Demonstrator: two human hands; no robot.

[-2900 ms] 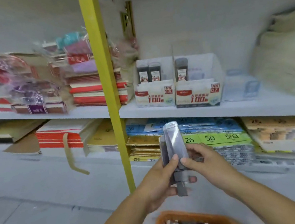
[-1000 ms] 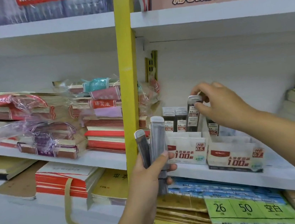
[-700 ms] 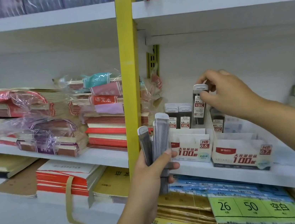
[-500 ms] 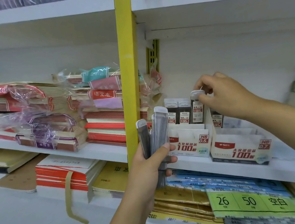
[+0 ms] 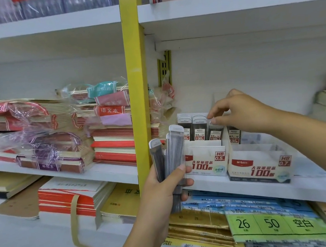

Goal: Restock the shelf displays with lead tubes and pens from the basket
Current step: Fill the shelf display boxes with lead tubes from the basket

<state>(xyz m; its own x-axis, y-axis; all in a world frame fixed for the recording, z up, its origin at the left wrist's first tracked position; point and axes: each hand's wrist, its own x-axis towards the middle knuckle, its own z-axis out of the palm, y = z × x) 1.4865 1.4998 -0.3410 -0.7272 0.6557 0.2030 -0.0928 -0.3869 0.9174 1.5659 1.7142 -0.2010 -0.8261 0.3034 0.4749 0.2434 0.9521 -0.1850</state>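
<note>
- Two white cardboard display boxes stand on the white shelf (image 5: 269, 191). The HB 0.5 box (image 5: 205, 159) shows three dark upright tubes and the HB 0.7 box (image 5: 259, 164) shows one.
- The right hand (image 5: 241, 113) pinches the top of the third tube (image 5: 213, 132), which stands vertical in the HB 0.5 box.
- The left hand (image 5: 166, 190) grips at least two grey lead tubes (image 5: 175, 152), upright with caps up, in front of the shelf.

A single wide-angle head view faces the shelving (image 5: 253, 61) from close by, at a height between the upper shelf (image 5: 43, 25), seen from underneath, and the middle shelf (image 5: 249, 195), seen from above; the yellow upright (image 5: 138, 85) stands just left of centre
</note>
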